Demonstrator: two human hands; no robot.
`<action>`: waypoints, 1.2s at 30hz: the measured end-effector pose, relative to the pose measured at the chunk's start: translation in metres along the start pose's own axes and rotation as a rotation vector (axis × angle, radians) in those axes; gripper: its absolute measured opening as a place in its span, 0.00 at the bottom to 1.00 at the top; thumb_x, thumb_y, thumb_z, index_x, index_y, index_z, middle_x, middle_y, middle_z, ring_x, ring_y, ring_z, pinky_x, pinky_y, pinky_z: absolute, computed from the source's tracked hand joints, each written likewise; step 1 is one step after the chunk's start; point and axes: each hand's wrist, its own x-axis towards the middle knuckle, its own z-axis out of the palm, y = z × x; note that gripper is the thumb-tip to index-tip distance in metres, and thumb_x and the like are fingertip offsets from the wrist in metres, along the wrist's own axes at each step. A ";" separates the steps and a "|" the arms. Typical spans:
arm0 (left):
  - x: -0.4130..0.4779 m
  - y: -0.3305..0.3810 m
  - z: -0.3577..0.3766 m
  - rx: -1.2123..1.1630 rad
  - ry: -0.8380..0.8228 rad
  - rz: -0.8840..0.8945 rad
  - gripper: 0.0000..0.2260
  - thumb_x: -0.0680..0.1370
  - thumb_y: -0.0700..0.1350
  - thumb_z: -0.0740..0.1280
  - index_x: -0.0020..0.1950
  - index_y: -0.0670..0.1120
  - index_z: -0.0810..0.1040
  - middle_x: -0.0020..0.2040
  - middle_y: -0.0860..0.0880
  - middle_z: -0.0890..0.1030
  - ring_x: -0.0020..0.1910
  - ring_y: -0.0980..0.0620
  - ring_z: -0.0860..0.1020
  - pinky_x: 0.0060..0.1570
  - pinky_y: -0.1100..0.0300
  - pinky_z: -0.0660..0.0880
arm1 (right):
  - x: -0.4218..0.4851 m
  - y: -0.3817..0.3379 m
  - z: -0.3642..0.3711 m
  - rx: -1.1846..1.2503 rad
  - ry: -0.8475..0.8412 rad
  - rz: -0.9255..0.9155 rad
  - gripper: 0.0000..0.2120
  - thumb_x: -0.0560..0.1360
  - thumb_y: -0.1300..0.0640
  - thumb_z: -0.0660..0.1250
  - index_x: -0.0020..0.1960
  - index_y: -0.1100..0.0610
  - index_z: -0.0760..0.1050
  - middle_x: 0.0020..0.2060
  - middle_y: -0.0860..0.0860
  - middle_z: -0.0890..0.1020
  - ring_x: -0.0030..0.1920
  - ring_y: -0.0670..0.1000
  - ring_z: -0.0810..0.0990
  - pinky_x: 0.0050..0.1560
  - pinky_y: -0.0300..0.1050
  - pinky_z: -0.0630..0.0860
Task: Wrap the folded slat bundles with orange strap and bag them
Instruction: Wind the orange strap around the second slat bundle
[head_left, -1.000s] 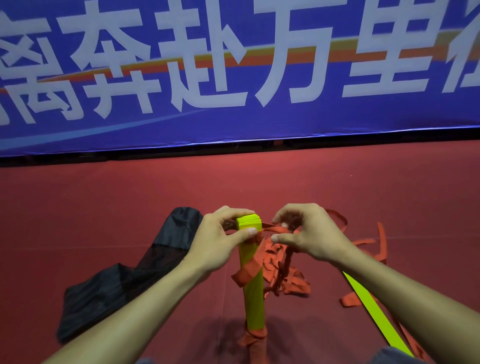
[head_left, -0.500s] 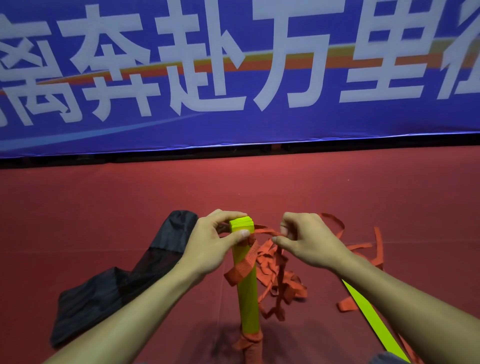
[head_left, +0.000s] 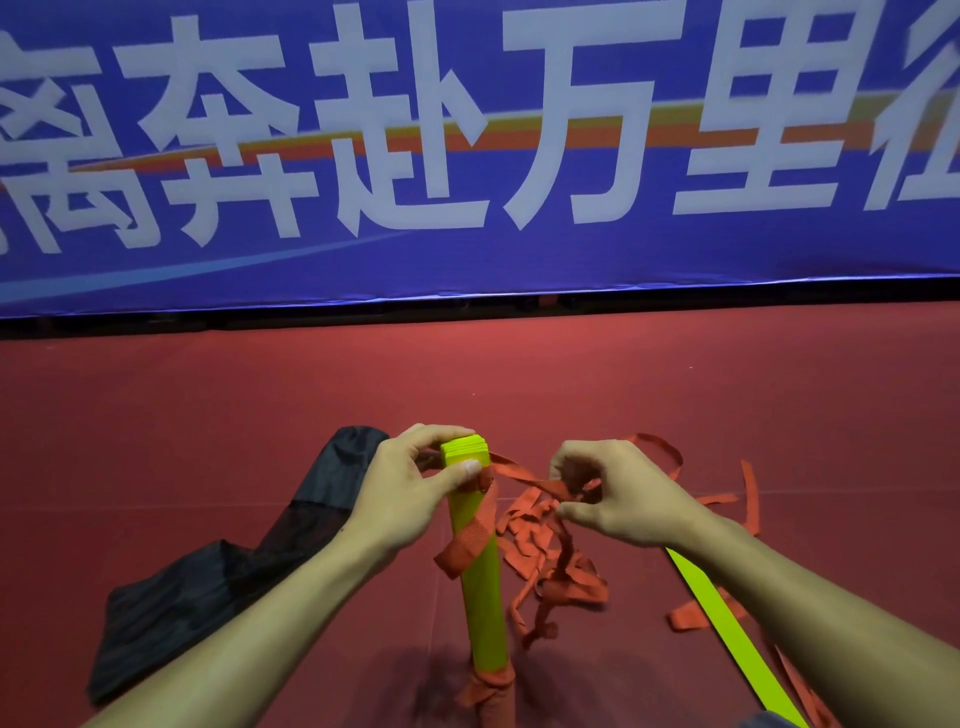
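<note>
Your black bag (head_left: 218, 582) lies slumped on the red floor (head_left: 519, 389) to your left, behind your left forearm. It is thin, crinkled fabric with a mesh panel, and its mouth is not visible, so you cannot tell what is in it.

The slat bundle (head_left: 478, 571) stands on end between your arms, its long axis close to upright and its top end pointing up toward you. It is a stack of flat, smooth, yellow-green strips with squared ends.

Your left hand (head_left: 410, 493) grips the top of the bundle, thumb pressed across the front face onto the orange strap (head_left: 524, 475). This woven strap runs from there in a tight line to your right hand (head_left: 618, 493), which pinches it between thumb and fingers. One turn slants down across the bundle, and more strap binds its base.

Loose strap lies tangled on the floor just right of the bundle. A single yellow-green slat (head_left: 727, 623) lies flat under your right forearm.
</note>
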 end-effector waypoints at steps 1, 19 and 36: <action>0.000 -0.001 -0.001 0.003 0.007 -0.008 0.14 0.73 0.37 0.76 0.49 0.57 0.84 0.50 0.50 0.84 0.51 0.49 0.83 0.57 0.48 0.79 | 0.000 0.002 0.000 -0.049 0.008 0.011 0.17 0.68 0.58 0.78 0.36 0.45 0.69 0.31 0.46 0.76 0.32 0.43 0.72 0.36 0.36 0.70; -0.003 0.006 0.002 -0.053 -0.080 -0.051 0.13 0.74 0.35 0.74 0.52 0.51 0.84 0.53 0.47 0.84 0.53 0.52 0.83 0.56 0.57 0.79 | -0.004 -0.018 0.012 0.689 0.186 0.160 0.08 0.73 0.62 0.74 0.46 0.60 0.75 0.29 0.56 0.76 0.29 0.51 0.79 0.29 0.40 0.70; 0.002 -0.001 -0.003 -0.041 -0.009 -0.049 0.14 0.73 0.34 0.75 0.50 0.53 0.84 0.50 0.47 0.84 0.49 0.51 0.84 0.51 0.60 0.78 | -0.002 0.018 0.009 0.166 -0.102 0.094 0.04 0.76 0.54 0.71 0.43 0.51 0.81 0.34 0.50 0.82 0.34 0.44 0.76 0.40 0.48 0.75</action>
